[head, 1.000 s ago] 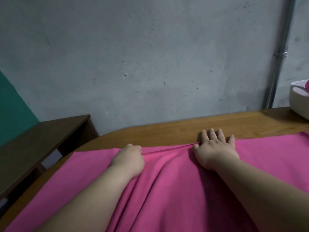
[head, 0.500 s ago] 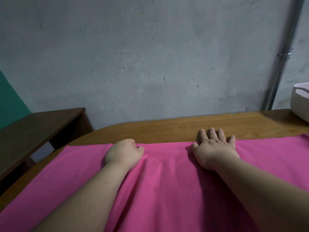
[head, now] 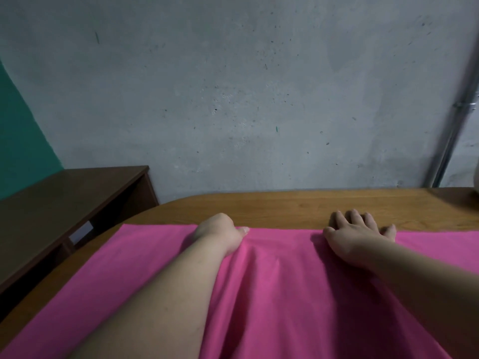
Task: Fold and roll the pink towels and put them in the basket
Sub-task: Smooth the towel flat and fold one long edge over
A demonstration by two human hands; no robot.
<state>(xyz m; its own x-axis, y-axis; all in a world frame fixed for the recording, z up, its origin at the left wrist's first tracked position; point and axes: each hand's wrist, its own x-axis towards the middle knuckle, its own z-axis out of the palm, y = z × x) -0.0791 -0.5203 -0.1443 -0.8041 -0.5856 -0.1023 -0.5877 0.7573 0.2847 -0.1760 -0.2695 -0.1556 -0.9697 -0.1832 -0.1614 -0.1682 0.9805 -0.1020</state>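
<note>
Head view: A pink towel (head: 285,294) lies spread across a wooden counter (head: 298,206), covering the near part of it from the left side to the right edge of the picture, with its far hem running straight and a strip of bare wood beyond it. The person's left hand (head: 219,234) sits at that far hem, left of centre, fingers curled under and thumb laid on the cloth; its grip is closed narrow on the towel's edge, and long creases run back from it toward the camera. The right hand (head: 359,237) rests well apart to the right on the same hem, its grip wide and holding nothing: palm down on the towel, fingers spread, their tips on the bare wood. Both forearms reach in over the cloth. Behind the counter stands a grey speckled wall (head: 233,99) with a metal pipe (head: 451,141) at right. A darker, lower wooden side unit (head: 64,198) stands at left before a teal panel (head: 20,138).
</note>
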